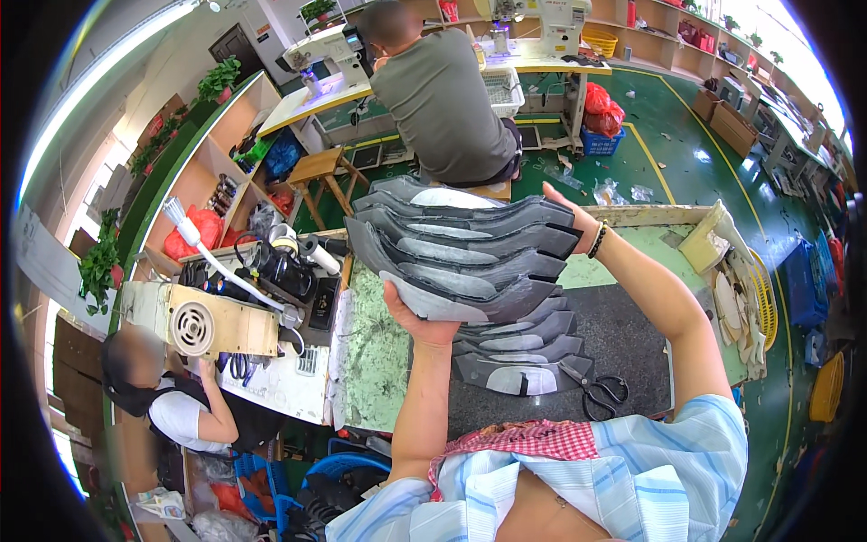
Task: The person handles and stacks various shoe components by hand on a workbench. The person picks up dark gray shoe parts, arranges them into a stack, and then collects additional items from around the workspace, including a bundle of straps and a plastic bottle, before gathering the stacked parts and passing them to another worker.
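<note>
Raised over the bench, a fanned stack of curved dark grey pieces with pale grey patches is held between my two hands. They look like cut shoe parts. My left hand grips the stack's near lower edge, its thumb up against the front piece. At the far right end, my right hand is closed round the stack; some of its fingers are hidden behind the pieces. Below lies a second fanned row of similar grey pieces on a dark speckled board. Black-handled scissors rest at that row's right end.
The worn green bench top surrounds the board. Pale cut pieces and a yellow basket stand at the right. To the left, a co-worker sits by a beige machine. Another person sits beyond the bench near sewing machines.
</note>
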A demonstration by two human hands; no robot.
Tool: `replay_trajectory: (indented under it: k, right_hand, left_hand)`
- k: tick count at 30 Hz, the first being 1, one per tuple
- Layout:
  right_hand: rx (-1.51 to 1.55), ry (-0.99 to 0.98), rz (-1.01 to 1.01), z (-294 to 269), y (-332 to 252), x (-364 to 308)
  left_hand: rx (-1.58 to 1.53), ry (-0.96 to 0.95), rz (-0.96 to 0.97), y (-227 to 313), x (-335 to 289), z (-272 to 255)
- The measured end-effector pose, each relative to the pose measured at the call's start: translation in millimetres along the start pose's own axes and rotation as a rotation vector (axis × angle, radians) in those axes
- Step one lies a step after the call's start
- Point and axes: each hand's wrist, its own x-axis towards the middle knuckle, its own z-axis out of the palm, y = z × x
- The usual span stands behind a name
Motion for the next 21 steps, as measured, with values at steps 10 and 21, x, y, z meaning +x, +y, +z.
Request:
replay_trajectory:
  k: [10, 21]
  right_hand:
    - [0.068, 0.009, -0.177, 42, 40, -1]
    - [-0.233, -0.249, 0.104, 82, 98, 14]
  left_hand:
    - [-0.036, -0.146, 0.023, 30, -11, -30]
    - [0.009, -0.127, 0.007, 54, -67, -66]
